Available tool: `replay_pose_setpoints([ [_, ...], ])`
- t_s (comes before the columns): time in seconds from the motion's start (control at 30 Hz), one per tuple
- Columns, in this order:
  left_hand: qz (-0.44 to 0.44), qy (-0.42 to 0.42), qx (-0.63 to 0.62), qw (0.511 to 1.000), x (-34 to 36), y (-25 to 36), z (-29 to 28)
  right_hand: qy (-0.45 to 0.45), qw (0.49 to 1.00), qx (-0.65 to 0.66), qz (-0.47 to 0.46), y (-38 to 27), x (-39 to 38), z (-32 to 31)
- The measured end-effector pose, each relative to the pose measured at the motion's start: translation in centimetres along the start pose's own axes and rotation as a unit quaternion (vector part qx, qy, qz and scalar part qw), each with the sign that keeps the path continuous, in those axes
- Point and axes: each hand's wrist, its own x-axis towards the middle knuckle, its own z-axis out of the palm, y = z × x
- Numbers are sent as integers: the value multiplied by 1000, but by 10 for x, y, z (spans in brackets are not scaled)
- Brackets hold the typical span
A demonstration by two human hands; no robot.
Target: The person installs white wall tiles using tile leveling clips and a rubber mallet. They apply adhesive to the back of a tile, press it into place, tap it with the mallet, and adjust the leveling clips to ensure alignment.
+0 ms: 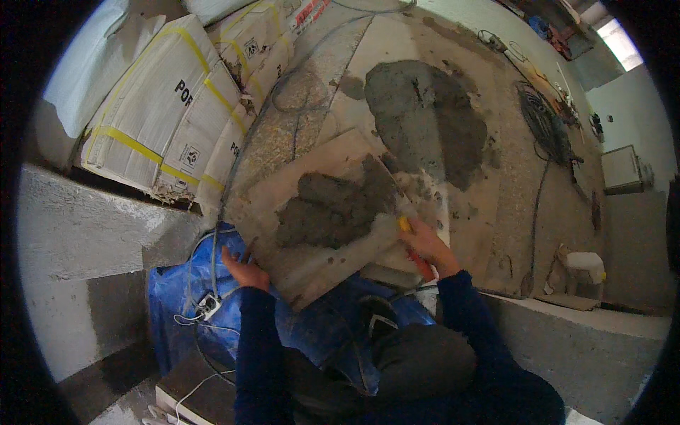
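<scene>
Head view, black-printed boxes (159,106), left hand (247,271) at slab (333,270)

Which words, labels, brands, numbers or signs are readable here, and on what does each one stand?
I copy no wording, only where it stands.
Nearest white boxes: large black letters, a square symbol.
Box behind: another square symbol.
Red-and-white item at top: marks too blurred to read.

Left hand (246,270) spreads against a grey-smeared slab (312,280) — right hand (432,248) grips a red-and-yellow handle (423,265).
</scene>
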Motion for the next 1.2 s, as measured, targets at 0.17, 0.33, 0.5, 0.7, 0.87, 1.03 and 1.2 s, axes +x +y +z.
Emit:
replay_pose_setpoints([
  [0.17,-24,-63,-10,998,-27,24,3,108,979,-82,-155,10,-40,14],
  [0.33,-52,-133,12,990,-37,36,-6,160,960,-76,-216,60,-60,43],
  [0.5,-1,-214,-17,977,-56,24,-2,245,914,-115,-301,99,-72,86],
  [0.7,-28,-262,-1,965,-68,18,13,208,925,-158,-277,93,-85,94],
  [0.87,-30,-266,15,963,-59,20,10,194,937,-114,-267,79,-91,86],
  [1.03,37,-148,51,987,-34,7,0,162,961,80,-211,68,-83,76],
  [1.2,-7,4,-28,1000,-2,-22,-22,151,969,69,-183,79,-39,70],
])
